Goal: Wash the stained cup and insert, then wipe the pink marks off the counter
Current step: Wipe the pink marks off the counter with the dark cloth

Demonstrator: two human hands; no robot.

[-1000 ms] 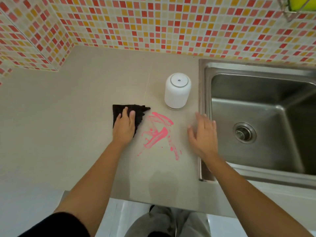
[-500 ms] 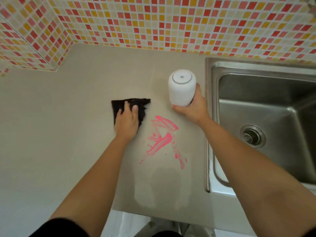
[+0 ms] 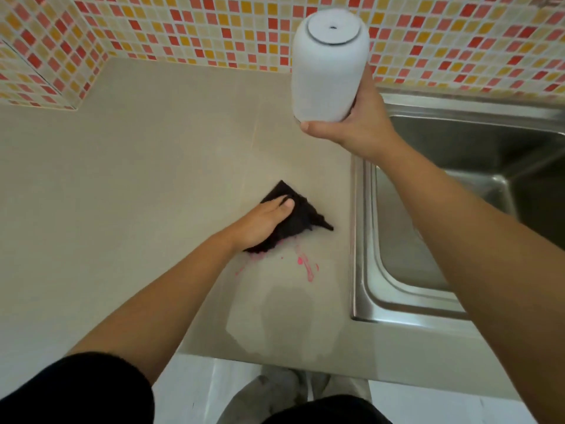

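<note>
The right hand (image 3: pixel 360 130) grips the white cup (image 3: pixel 330 71) bottom-up above the counter (image 3: pixel 153 179), its inside hidden. The left hand (image 3: pixel 263 223) presses a black cloth (image 3: pixel 301 218) onto the pink marks (image 3: pixel 307 266), hiding some. The steel sink (image 3: pixel 397 240) is cut off at the right.

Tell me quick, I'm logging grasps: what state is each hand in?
Left hand: open, pressing the black cloth onto the counter.
Right hand: closed around the white cup, held up.

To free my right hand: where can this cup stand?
The white cup fits on bare counter left of the black cloth or behind the cloth, up to the tiled wall. Crowded: pink marks by the cloth, next to the sink.
</note>
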